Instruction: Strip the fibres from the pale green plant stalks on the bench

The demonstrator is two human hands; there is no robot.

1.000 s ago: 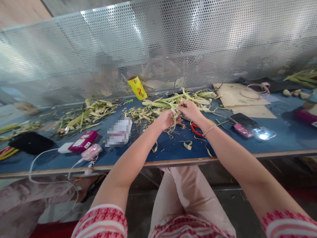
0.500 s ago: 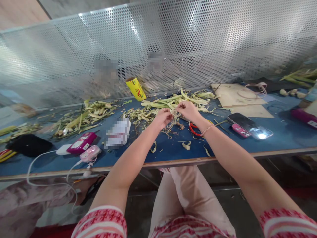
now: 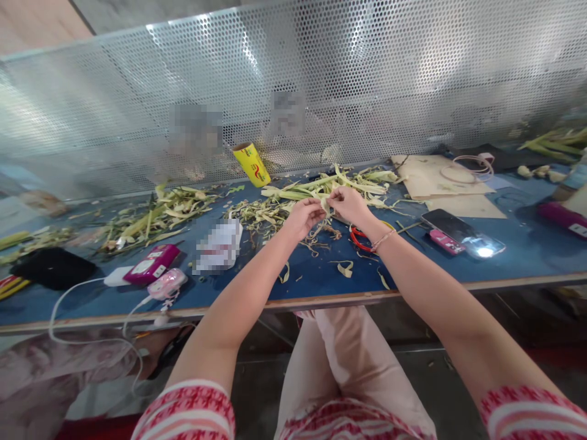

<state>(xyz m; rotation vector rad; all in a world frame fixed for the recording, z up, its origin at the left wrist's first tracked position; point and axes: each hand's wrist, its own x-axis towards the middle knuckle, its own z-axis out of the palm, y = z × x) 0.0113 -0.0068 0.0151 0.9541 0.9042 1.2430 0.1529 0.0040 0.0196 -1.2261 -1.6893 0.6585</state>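
Note:
Fingertips nearly meeting, my left hand (image 3: 304,217) and my right hand (image 3: 352,206) pinch a small pale plant piece (image 3: 324,205) between them. It looks like a thin, leaf-like strip; my fingers cover much of it. Just behind my hands lies a pile of long pale-green stalks and leaves (image 3: 316,186). Shorter dry scraps (image 3: 261,215) spread to the left of my left hand. Beneath my right wrist is a red ring-shaped object (image 3: 360,239), partly hidden by the arm. Loose curled strips (image 3: 345,269) lie nearer the table edge.
A perforated metal screen (image 3: 367,79) rises behind the blue table (image 3: 316,284). A yellow tube (image 3: 252,165) leans near it. Phones (image 3: 452,226) and cardboard (image 3: 440,177) lie right. Another plant pile (image 3: 156,217), a magenta box (image 3: 152,264) and a white cable (image 3: 68,299) are left.
My left hand has shifted slightly up and right, closer to my right hand. The pale piece between the fingers shows less than before. My right hand has barely moved.

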